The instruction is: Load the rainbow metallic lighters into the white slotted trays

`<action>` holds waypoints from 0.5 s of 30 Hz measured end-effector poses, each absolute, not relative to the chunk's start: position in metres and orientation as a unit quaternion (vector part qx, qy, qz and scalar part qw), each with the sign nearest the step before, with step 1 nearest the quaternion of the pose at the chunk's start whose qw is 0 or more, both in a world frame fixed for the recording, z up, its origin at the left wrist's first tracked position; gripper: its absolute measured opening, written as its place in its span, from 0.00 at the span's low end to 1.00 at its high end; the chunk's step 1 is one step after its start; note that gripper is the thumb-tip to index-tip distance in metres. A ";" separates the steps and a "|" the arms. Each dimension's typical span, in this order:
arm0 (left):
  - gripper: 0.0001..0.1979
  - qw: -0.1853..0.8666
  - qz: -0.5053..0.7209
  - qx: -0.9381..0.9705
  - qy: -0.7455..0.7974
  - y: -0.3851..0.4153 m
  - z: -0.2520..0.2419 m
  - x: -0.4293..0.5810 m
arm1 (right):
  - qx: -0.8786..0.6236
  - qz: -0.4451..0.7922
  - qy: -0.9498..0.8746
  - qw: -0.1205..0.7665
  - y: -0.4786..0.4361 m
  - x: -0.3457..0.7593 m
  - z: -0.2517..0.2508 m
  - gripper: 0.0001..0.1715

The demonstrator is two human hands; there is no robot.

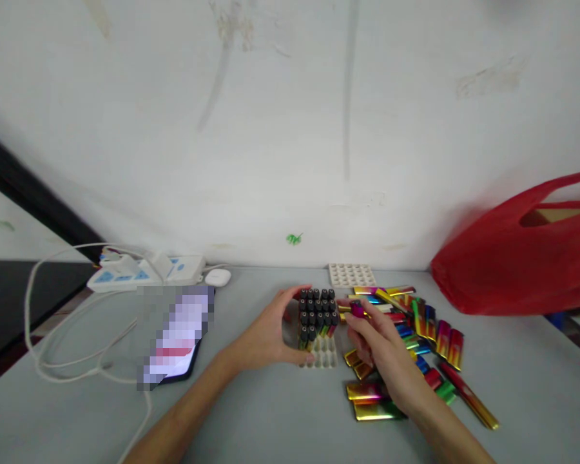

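A pale holed tray [325, 356] stands on the table with several slim, black-topped metallic pieces [318, 310] upright in its back rows. Bare holes show at its front right. My left hand [270, 332] curves around the tray's left side, thumb at the front and fingers at the back. Between the thumb and fingers of my right hand [379, 335] is a shiny purple metallic case [356, 309], just right of the filled rows. Most of that case is hidden by my fingers. Loose shiny cases [423, 319] in gold, red, green and blue lie around my right hand.
Against the wall lies a second holed tray [352, 275]. A red bag [507, 248] sits at the back right. On the left are a phone [181, 335] with a blurred screen, a white power strip [145, 274], looping white cables [99, 369] and a small white case [218, 277].
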State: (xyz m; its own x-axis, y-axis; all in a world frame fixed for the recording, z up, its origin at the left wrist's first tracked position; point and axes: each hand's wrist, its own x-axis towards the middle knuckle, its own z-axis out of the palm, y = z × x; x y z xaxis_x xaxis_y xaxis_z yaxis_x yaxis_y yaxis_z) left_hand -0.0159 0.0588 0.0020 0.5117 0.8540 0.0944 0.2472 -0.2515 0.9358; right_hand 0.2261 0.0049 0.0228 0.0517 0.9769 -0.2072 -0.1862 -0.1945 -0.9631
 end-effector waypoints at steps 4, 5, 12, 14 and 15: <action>0.62 0.474 0.305 0.728 0.390 0.059 0.003 -0.016 | -0.493 0.606 -0.359 0.510 0.008 0.231 0.020 0.34; 0.62 0.471 0.306 0.729 0.391 0.059 0.003 -0.016 | -0.481 0.621 -0.350 0.510 0.008 0.232 0.021 0.36; 0.62 0.469 0.306 0.731 0.390 0.059 0.003 -0.017 | -0.430 0.716 -0.311 0.454 0.006 0.233 0.032 0.40; 0.62 0.468 0.307 0.732 0.389 0.059 0.003 -0.017 | -0.431 0.731 -0.307 0.431 0.005 0.230 0.033 0.40; 0.62 0.467 0.307 0.733 0.389 0.059 0.002 -0.017 | -0.433 0.733 -0.309 0.423 0.004 0.229 0.033 0.40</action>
